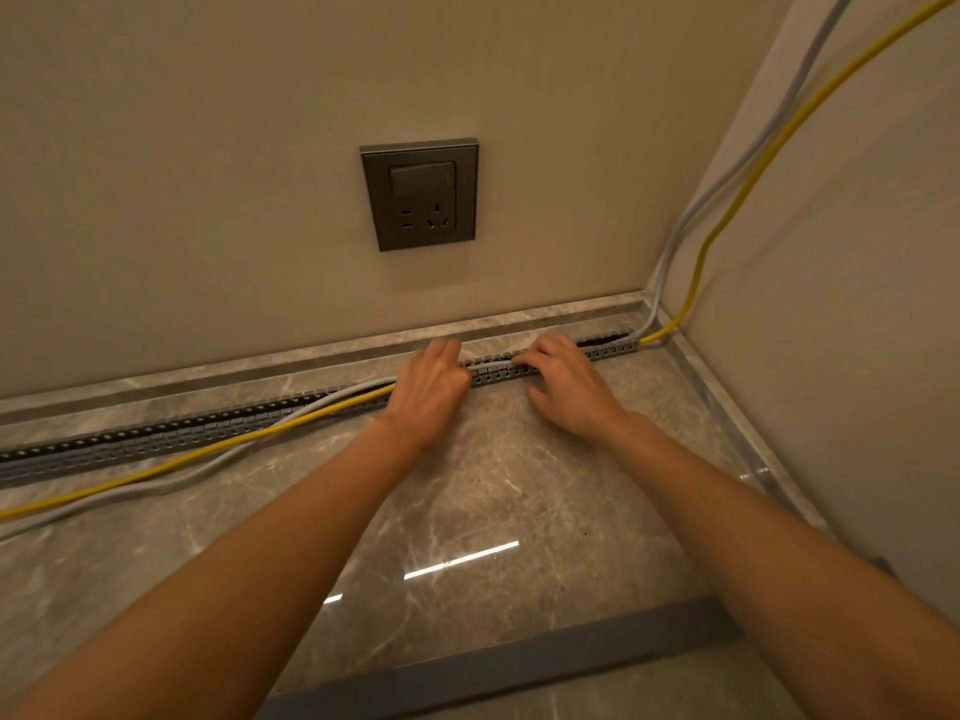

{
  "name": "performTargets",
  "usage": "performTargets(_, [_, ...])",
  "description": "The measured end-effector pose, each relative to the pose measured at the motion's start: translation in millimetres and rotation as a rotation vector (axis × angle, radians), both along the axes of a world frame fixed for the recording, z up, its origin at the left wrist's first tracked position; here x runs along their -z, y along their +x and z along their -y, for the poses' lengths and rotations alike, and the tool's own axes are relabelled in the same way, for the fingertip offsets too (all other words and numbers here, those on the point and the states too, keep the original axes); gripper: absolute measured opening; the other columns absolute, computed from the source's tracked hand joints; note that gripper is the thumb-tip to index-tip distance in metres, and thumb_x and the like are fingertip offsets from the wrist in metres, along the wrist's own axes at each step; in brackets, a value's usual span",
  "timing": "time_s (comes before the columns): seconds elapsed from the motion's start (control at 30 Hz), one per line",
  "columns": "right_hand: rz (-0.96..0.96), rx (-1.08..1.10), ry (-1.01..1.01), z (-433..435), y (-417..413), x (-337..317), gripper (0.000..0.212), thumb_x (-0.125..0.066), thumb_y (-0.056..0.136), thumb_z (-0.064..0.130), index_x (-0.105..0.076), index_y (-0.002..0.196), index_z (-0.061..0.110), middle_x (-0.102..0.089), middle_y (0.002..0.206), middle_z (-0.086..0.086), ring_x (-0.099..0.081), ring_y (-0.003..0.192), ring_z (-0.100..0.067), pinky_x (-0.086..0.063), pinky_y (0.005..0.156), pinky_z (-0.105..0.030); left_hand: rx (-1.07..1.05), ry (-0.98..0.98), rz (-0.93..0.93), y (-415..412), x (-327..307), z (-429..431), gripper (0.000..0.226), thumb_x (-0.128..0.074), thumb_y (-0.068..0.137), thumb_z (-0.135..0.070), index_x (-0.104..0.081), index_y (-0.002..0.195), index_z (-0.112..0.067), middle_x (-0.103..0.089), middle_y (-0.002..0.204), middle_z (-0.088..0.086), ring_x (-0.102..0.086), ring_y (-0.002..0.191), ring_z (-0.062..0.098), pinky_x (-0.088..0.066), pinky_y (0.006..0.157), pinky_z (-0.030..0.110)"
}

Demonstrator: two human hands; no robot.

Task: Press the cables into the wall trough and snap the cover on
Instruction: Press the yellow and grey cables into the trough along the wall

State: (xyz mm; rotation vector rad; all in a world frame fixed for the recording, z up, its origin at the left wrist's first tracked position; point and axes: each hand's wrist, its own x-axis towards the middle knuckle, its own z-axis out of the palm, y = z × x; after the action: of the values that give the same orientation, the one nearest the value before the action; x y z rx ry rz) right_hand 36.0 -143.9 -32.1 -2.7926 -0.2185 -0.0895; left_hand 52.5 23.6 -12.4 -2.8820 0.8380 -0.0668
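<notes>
A grey slotted trough (156,433) runs along the floor at the foot of the wall, from the left edge to the right corner. A yellow cable (218,446) and a grey cable (171,478) come down the corner, enter the trough's right end and lie loose on the floor left of my hands. My left hand (431,392) is closed over both cables where they meet the trough. My right hand (566,381) presses its fingertips on the trough's top, just to the right. A long grey cover strip (519,662) lies on the floor near me.
A dark wall socket with a switch (420,194) sits on the wall above the hands. Polished marble floor (493,491) stretches below, with a stone skirting (260,363) along the back wall and the right wall.
</notes>
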Motion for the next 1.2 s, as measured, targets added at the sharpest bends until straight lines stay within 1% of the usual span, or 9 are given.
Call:
performTargets(0.23, [-0.103, 0.087, -0.024, -9, 8, -10, 0.034, -0.055, 0.083, 0.014, -0.057, 0.116, 0.007, -0.059, 0.118, -0.013, -0.042, 0.117, -0.028, -0.037, 0.1, -0.038, -0.083, -0.118, -0.04, -4, 3, 3, 0.028, -0.045, 0.089, 0.003, -0.05, 0.116, -0.003, -0.056, 0.118, 0.014, -0.05, 0.111, 0.03, -0.045, 0.081, 0.038])
performTargets(0.37, [-0.057, 0.06, -0.129, -11, 2, -7, 0.035, -0.053, 0.085, 0.013, -0.056, 0.119, 0.007, -0.052, 0.118, -0.013, -0.041, 0.114, -0.027, -0.038, 0.098, -0.037, -0.101, -0.135, -0.096, 1, 3, -1, 0.036, -0.048, 0.085, 0.004, -0.05, 0.119, -0.006, -0.06, 0.117, 0.015, -0.052, 0.109, 0.031, -0.044, 0.084, 0.039])
performTargets(0.5, [-0.014, 0.116, -0.068, -23, 1, -11, 0.024, -0.051, 0.085, 0.009, -0.06, 0.106, 0.001, -0.048, 0.115, -0.013, -0.046, 0.108, -0.028, -0.04, 0.095, -0.038, -0.159, -0.404, -0.285, 5, -3, -9, 0.056, -0.047, 0.084, 0.007, -0.034, 0.136, -0.005, -0.059, 0.12, 0.022, -0.055, 0.109, 0.038, -0.047, 0.088, 0.045])
performTargets(0.57, [0.014, 0.131, -0.003, -32, 5, -16, 0.026, -0.051, 0.085, 0.005, -0.056, 0.11, 0.003, -0.051, 0.118, -0.013, -0.049, 0.109, -0.029, -0.041, 0.096, -0.038, -0.19, -0.584, -0.298, 5, -8, -17, 0.05, -0.045, 0.085, 0.01, -0.039, 0.133, -0.001, -0.055, 0.123, 0.022, -0.054, 0.11, 0.036, -0.048, 0.093, 0.042])
performTargets(0.63, [0.007, 0.096, 0.038, -44, 9, -22, 0.035, -0.051, 0.084, 0.003, -0.052, 0.119, 0.005, -0.049, 0.124, -0.013, -0.046, 0.115, -0.029, -0.04, 0.098, -0.039, -0.265, -0.65, -0.245, 6, -12, -29, 0.044, -0.046, 0.084, 0.01, -0.047, 0.127, 0.001, -0.054, 0.124, 0.022, -0.054, 0.111, 0.035, -0.047, 0.095, 0.039])
performTargets(0.77, [-0.096, -0.024, 0.066, -72, 16, -24, 0.039, -0.052, 0.085, 0.002, -0.051, 0.123, 0.008, -0.048, 0.13, -0.014, -0.044, 0.121, -0.031, -0.039, 0.1, -0.04, -0.403, -0.554, -0.174, 9, -12, -64, 0.029, -0.061, 0.083, -0.004, -0.058, 0.112, -0.003, -0.055, 0.121, 0.019, -0.055, 0.108, 0.035, -0.047, 0.091, 0.04])
performTargets(0.9, [-0.137, -0.093, 0.1, -104, 18, -21, 0.032, -0.054, 0.088, 0.01, -0.057, 0.12, 0.01, -0.053, 0.127, -0.015, -0.048, 0.12, -0.031, -0.04, 0.099, -0.037, -0.447, -0.413, -0.237, 6, -12, -101, 0.031, -0.07, 0.079, -0.019, -0.063, 0.106, -0.007, -0.058, 0.118, 0.017, -0.054, 0.109, 0.032, -0.046, 0.088, 0.036])
performTargets(1.0, [-0.167, -0.091, 0.15, -122, 18, -17, 0.028, -0.057, 0.087, 0.01, -0.061, 0.115, 0.01, -0.058, 0.121, -0.016, -0.051, 0.115, -0.031, -0.042, 0.094, -0.035, -0.388, -0.361, -0.275, 7, -10, -115, 0.029, -0.068, 0.08, -0.02, -0.061, 0.106, -0.009, -0.056, 0.117, 0.016, -0.053, 0.108, 0.032, -0.045, 0.087, 0.035])
performTargets(1.2, [-0.117, 0.073, 0.26, -134, 17, -12, 0.014, -0.057, 0.085, 0.006, -0.065, 0.096, 0.005, -0.064, 0.106, -0.015, -0.056, 0.102, -0.028, -0.041, 0.084, -0.03, -0.297, -0.356, -0.294, 16, -8, -121, 0.022, -0.059, 0.085, -0.012, -0.056, 0.107, -0.007, -0.055, 0.119, 0.018, -0.052, 0.108, 0.034, -0.044, 0.088, 0.038])
